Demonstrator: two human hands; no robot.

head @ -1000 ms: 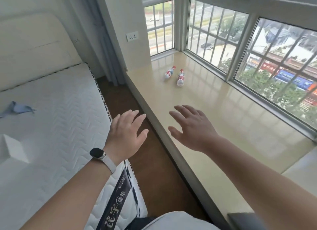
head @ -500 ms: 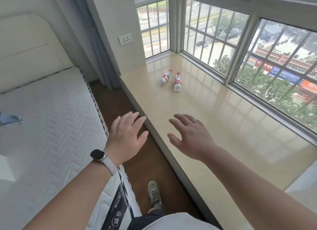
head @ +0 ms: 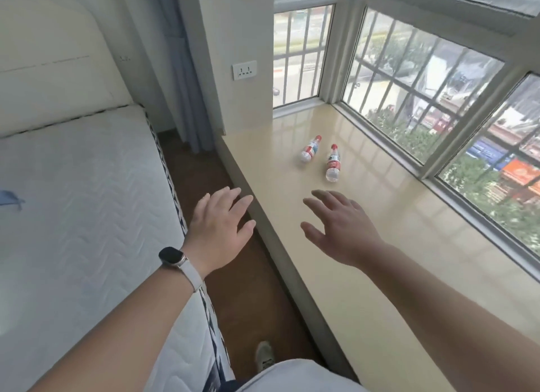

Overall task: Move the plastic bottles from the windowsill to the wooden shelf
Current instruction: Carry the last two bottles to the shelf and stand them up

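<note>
**Bottles not yet lifted**

Two plastic bottles, one beside the other, are seen lying on the windowsill at centre frame. The left hand and right hand are held spread and empty below them. No wooden shelf is shown; everything is left.

2 clear red-capped bottles lying side-by-side, apart, on windowsill.

We find no text we can read. The two bottles on the windowsill carry red and white labels, print too small. Coloured signs outside the window show only blurred marks.
</note>
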